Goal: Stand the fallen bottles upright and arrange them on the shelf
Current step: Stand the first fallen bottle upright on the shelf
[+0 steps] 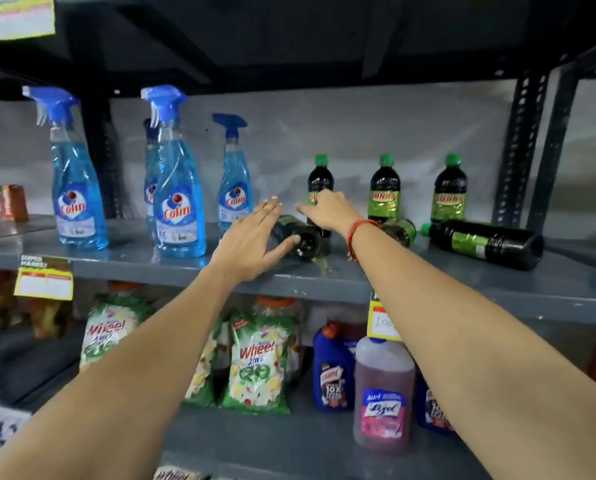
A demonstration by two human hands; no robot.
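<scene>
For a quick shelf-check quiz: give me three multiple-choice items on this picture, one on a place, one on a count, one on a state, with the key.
1. Where does the fallen bottle farthest right lie?
A. on the bottom shelf
B. on the grey shelf, right of the right hand
C. beside the spray bottles

2. How many dark bottles with green caps stand upright at the back?
A. one
B. three
C. five

3. What is the left hand doing?
A. fingers spread, thumb against a lying bottle
B. gripping a spray bottle
C. hanging off the shelf

Key: 1 B, it lies on its side right of that hand; 2 B, three green caps line the back; 3 A, the palm is open with the thumb on the bottle's base.
</scene>
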